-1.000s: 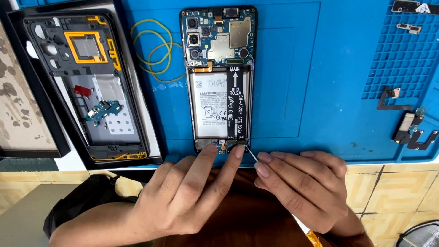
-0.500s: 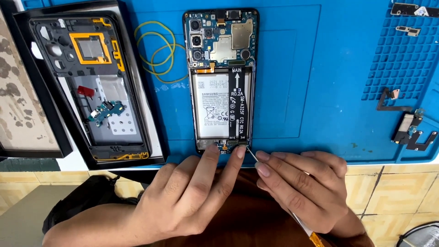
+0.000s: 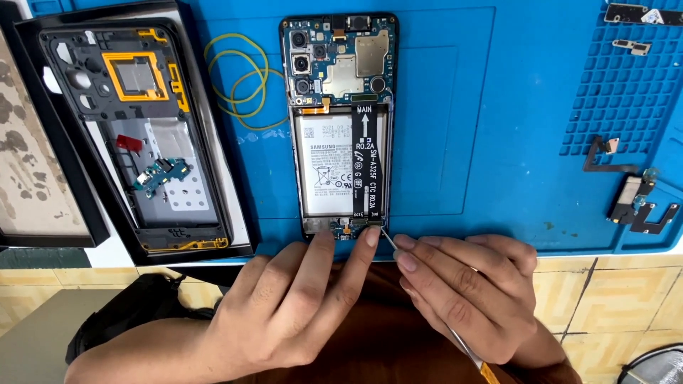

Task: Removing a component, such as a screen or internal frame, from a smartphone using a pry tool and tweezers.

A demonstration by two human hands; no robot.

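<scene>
The left hand point(image 3: 299, 313) lies loosely spread, gripping nothing, two fingertips pressing the bottom edge of the opened black smartphone with exposed circuit board and white battery point(image 3: 339, 128). The right hand point(image 3: 466, 291) is curled around a thin metal tool with an orange handle point(image 3: 455, 334), its tip at the phone's lower right corner. The phone lies on a blue rubber repair mat point(image 3: 455, 107), beside a black plastic phone back frame point(image 3: 142, 128) and a yellow rubber band point(image 3: 238, 78). Below the mat is tan tiled floor point(image 3: 612, 299).

Left hand point(image 3: 299, 313) fingertips press bottom edge of opened black smartphone point(image 3: 340, 124) on blue rubber mat point(image 3: 484, 107). Right hand point(image 3: 462, 299) grips thin metal tool point(image 3: 390, 240), tip at phone's lower connector.
</scene>
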